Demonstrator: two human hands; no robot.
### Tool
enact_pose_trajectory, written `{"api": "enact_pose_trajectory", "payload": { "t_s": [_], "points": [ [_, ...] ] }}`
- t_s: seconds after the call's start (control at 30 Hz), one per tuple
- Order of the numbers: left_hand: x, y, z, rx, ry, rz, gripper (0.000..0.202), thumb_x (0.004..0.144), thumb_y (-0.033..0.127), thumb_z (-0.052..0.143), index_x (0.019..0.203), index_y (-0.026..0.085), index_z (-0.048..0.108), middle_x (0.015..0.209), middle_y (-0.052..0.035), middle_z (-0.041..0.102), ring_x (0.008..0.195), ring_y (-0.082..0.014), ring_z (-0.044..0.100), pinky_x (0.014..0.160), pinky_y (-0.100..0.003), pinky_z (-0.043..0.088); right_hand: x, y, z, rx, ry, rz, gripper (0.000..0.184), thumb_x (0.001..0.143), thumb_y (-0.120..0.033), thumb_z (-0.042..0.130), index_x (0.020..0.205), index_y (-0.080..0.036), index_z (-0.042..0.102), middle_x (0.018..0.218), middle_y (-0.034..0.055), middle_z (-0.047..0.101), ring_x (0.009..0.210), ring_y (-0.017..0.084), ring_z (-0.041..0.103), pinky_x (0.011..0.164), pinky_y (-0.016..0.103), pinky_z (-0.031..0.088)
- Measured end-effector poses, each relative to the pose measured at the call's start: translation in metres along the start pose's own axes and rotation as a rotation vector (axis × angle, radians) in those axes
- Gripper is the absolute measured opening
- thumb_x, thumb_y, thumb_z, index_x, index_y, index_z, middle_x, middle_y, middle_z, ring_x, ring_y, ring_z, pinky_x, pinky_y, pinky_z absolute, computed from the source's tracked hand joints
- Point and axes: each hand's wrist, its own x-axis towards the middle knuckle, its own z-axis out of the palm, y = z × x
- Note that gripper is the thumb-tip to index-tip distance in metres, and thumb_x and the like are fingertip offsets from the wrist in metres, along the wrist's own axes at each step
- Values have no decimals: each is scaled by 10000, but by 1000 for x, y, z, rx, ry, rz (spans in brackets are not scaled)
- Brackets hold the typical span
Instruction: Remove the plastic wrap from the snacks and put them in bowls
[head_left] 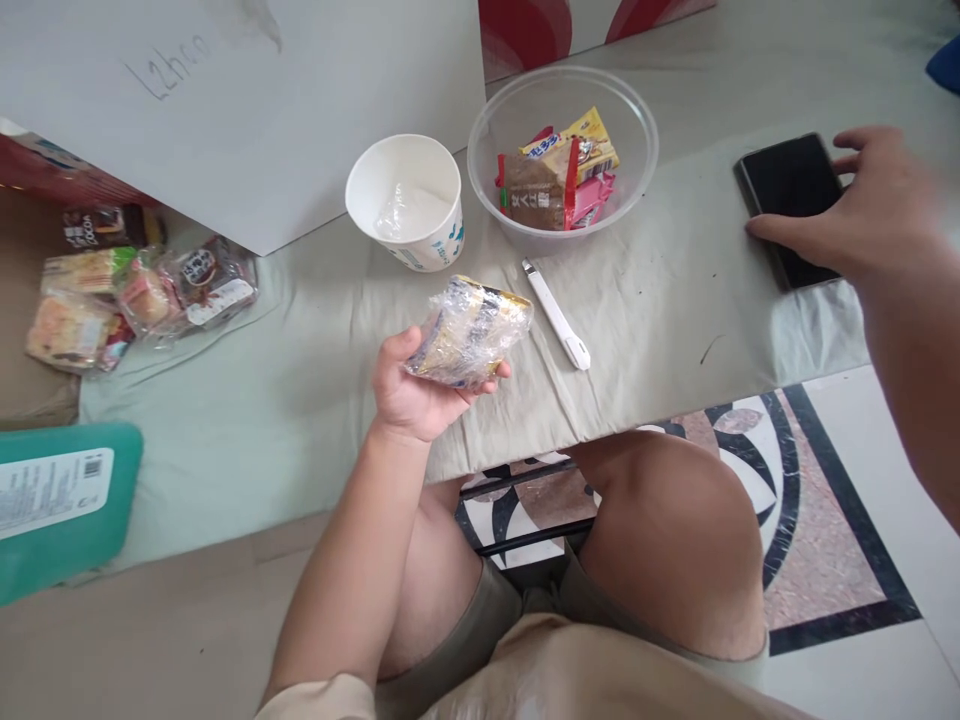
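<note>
My left hand (420,390) holds a snack packet (472,335) from below, its yellow and dark blue pack wrapped in wrinkled clear film. My right hand (874,205) spans a black smartphone (799,190) on the cloth, thumb at its left edge and fingers at its right edge. Behind the packet stands a white paper cup (439,245) with crumpled clear film inside. To the cup's right, a clear plastic bowl (637,190) contains several snack packets (540,195) in brown, yellow and pink. A white utility knife (559,318) lies just right of my left hand.
A large white box (225,120) marked with handwriting rises at the back left. Several wrapped snacks (214,285) lie beside it. A green container (124,500) sits at the left edge. Pale cloth (675,320) covers the surface, ending above my knees.
</note>
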Motion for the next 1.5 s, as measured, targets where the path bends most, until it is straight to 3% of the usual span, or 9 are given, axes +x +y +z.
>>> {"api": "enact_pose_trajectory", "payload": {
  "t_s": [0.17, 0.37, 0.53, 0.67, 0.87, 1.07, 1.2, 1.3, 1.5],
  "points": [
    [1, -1, 0, -10, 31, -20, 645, 769, 669, 689, 1223, 211, 657, 916, -78, 753, 670, -250, 755, 487, -296, 561, 5, 2, 2, -27, -33, -56, 831, 981, -603, 617, 1651, -165, 396, 1534, 271, 545, 1419, 387, 547, 822, 519, 420],
    [0, 0, -1, 5, 35, -16, 692, 764, 757, 666, 1179, 203, 666, 948, -91, 754, 770, -290, 787, 482, -285, 573, 17, 4, 1, -107, -91, -50, 1010, 939, -790, 424, 1695, -145, 248, 1576, 294, 489, 1412, 444, 519, 751, 540, 350],
    [0, 2, -2, 0, 0, 42, 867, 666, 832, 731, 1293, 243, 625, 1165, -123, 746, 1103, -395, 760, 507, -261, 586, -48, -40, -15, 115, 198, -206, 668, 1005, -579, 578, 1523, -159, 527, 1419, 237, 641, 1330, 349, 607, 862, 496, 450],
    [-2, 3, -4, 8, -75, 79, 914, 526, 652, 921, 1293, 260, 616, 1277, -113, 729, 1212, -373, 726, 606, -238, 622, -114, -99, 2, 338, -99, -395, 289, 858, -383, 703, 1092, -213, 710, 967, 101, 762, 786, 244, 680, 763, 435, 503],
    [-6, 4, -11, 99, 44, 136, 669, 578, 236, 884, 1204, 249, 647, 1039, -34, 774, 953, -246, 802, 549, -186, 548, -144, -145, 38, 253, -254, -462, 129, 774, -310, 699, 826, -239, 604, 807, 94, 666, 723, 271, 579, 660, 386, 399],
    [-1, 2, -23, 152, 150, 292, 526, 612, 315, 899, 1072, 244, 654, 916, 9, 721, 748, -149, 728, 502, -205, 439, -168, -154, 22, 778, -201, -309, 110, 821, -265, 570, 760, -270, 479, 631, -3, 556, 585, 195, 493, 565, 342, 350],
    [0, -7, -28, 226, 265, 445, 650, 623, 388, 967, 1184, 296, 652, 1041, -5, 717, 1044, -211, 729, 753, -230, 544, -179, -162, 37, 1150, -319, -282, 123, 871, -253, 534, 791, -276, 444, 632, -38, 512, 543, 163, 469, 540, 325, 378],
    [-2, -10, -28, 321, 287, 479, 728, 609, 418, 987, 1246, 316, 650, 1163, -20, 717, 1232, -266, 682, 905, -275, 569, -184, -168, 49, 1234, -391, -389, 85, 919, -274, 532, 860, -284, 473, 642, -54, 499, 553, 155, 470, 574, 320, 405],
    [-1, -10, -24, 315, 283, 495, 620, 638, 436, 978, 1170, 306, 687, 1118, -2, 733, 1135, -208, 714, 916, -252, 570, -190, -176, 54, 1195, -483, -494, 145, 968, -388, 531, 898, -261, 535, 691, -39, 538, 632, 147, 488, 615, 305, 384]
  ]
}}
